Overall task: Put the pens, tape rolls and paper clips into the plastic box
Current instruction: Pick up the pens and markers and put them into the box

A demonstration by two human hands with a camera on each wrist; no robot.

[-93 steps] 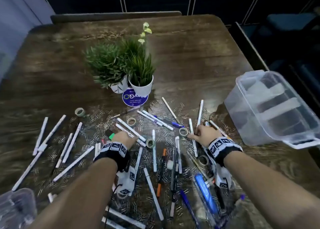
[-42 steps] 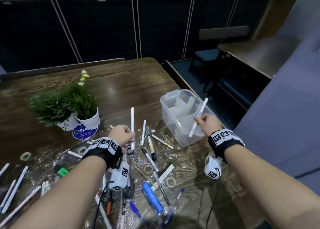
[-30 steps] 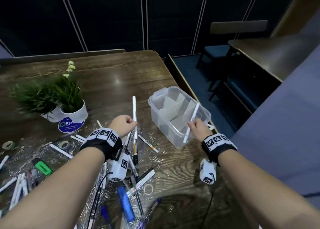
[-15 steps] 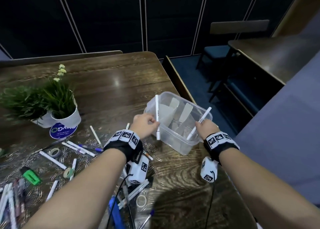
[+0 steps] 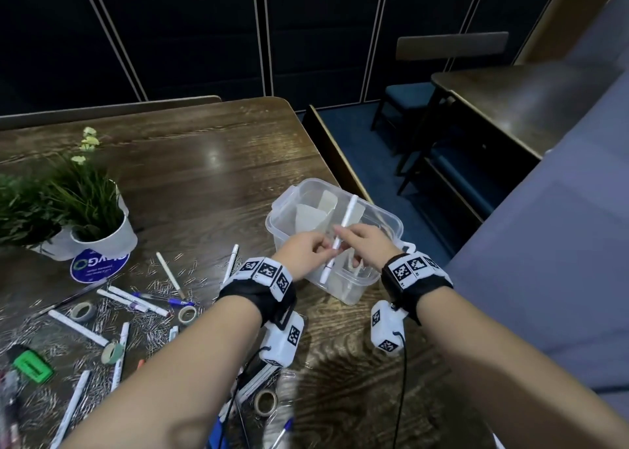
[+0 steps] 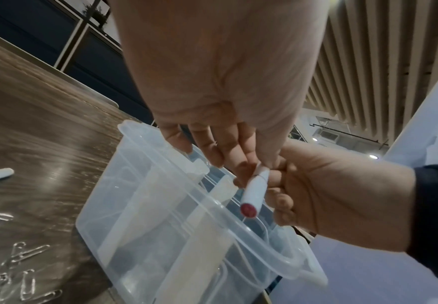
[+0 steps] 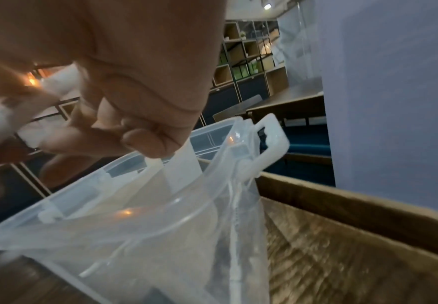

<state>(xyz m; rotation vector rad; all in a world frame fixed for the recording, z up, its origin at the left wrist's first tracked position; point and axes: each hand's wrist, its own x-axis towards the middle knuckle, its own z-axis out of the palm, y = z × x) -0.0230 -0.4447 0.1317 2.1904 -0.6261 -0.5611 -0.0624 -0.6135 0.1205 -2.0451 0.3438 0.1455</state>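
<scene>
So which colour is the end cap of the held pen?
Red, on the white pen; the left wrist view shows it best.

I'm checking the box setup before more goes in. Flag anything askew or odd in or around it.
The divider panels inside the plastic box lean at angles instead of standing straight. Paper clips lie strewn over the table. Both the left hand and the right hand pinch white pens above the box.

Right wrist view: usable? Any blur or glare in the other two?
Right wrist: dim, warm cast, the right hand and the pen end it grips smeared by motion blur; plastic box readable. Left wrist: sharp on the white pen and left hand, table streaked. Head: sharp centre, ceiling-light glare on the table, wide-angle bending at the edges.
</scene>
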